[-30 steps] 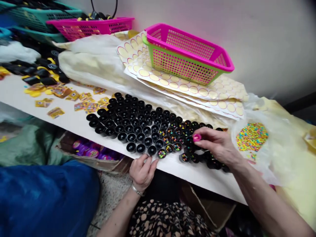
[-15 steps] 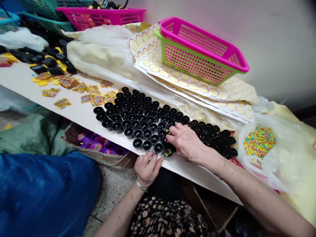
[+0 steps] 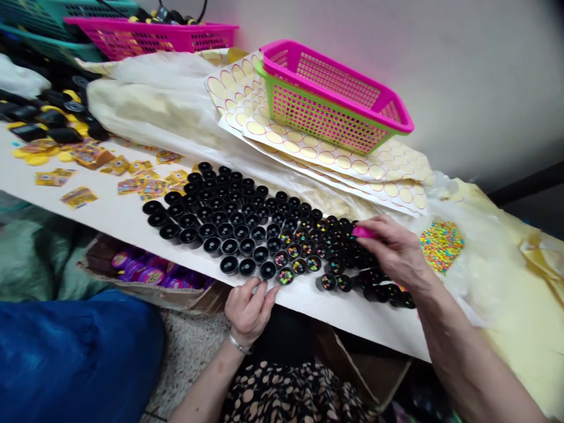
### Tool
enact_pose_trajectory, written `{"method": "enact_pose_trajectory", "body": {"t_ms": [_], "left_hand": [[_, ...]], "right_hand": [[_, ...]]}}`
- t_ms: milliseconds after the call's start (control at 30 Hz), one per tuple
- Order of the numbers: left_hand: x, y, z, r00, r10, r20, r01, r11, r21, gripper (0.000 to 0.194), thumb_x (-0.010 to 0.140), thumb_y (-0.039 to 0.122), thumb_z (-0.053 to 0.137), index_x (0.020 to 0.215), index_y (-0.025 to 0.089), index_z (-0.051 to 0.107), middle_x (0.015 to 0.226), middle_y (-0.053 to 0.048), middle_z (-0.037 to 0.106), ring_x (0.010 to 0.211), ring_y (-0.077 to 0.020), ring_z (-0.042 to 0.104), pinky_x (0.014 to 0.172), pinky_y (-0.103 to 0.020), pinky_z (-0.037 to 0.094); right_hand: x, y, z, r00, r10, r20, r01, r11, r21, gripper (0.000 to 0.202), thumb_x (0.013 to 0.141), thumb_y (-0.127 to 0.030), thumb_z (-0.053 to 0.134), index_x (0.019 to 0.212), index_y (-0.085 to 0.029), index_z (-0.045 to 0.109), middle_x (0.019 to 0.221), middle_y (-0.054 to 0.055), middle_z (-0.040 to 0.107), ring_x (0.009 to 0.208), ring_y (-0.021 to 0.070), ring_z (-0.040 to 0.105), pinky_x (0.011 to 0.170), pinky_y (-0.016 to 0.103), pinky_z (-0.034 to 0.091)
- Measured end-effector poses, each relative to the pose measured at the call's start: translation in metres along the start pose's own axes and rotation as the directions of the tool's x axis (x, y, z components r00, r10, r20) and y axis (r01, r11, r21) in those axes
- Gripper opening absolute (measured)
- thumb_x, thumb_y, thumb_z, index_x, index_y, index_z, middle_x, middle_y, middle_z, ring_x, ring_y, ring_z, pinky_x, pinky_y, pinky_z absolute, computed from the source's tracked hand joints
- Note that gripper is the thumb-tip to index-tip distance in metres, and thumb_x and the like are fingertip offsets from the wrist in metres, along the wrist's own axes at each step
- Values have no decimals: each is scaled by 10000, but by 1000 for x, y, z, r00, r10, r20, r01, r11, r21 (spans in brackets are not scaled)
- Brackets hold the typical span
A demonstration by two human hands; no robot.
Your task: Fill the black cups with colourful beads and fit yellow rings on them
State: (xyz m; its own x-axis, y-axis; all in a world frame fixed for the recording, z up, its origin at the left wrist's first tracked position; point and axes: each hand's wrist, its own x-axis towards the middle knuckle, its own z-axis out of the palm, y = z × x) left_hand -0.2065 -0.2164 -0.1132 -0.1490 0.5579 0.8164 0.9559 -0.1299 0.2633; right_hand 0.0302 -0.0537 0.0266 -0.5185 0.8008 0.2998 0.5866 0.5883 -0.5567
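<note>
Right hand holds pink scoop pointing left over black cups.

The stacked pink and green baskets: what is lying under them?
The pink basket sits nested in the green basket. Under them lie sheets of round stickers, fanned out over pale plastic bags. The sheets' middle parts are covered by the baskets.

Setting: small packing workshop, hand assembly. Evidence: long white bench against a bare wall, carrying dozens of identical black cups in rows, some holding coloured candy. Bulk candy lies on plastic sheet. Sticker sheets, stacked mesh baskets, loose printed labels. Carton of purple lids below the bench.
</note>
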Motion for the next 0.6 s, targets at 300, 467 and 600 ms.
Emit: {"method": "enact_pose_trajectory", "body": {"t_ms": [300,467,600], "left_hand": [[2,-10,10,996,94,-11,-93,994,57,252,668,204,755,884,144,640,815,-63,643,668,-143,538,647,-266,404],[3,-9,9,995,92,-33,-89,993,83,261,662,200,761,891,150,646,814,-62,645,674,-145,548,657,-267,412],[-1,-12,11,996,90,-21,-88,992,88,257,674,208,753,906,158,655,828,-63,650,691,-147,562,665,-268,419]], "right_hand": [[-51,115,-75,731,680,-54,-535,523,-663,212,742,-220,485,803,-206,687,824,67,671,825,209,587,620,268,353],[-41,115,-60,735,678,0,-505,547,-667,194,641,-136,504,733,-173,671,744,79,660,761,209,598,584,263,343],[-58,129,-61,754,651,-87,-657,751,-66,180,630,-249,587,770,-149,641,659,24,616,624,167,563,552,262,396]]}}
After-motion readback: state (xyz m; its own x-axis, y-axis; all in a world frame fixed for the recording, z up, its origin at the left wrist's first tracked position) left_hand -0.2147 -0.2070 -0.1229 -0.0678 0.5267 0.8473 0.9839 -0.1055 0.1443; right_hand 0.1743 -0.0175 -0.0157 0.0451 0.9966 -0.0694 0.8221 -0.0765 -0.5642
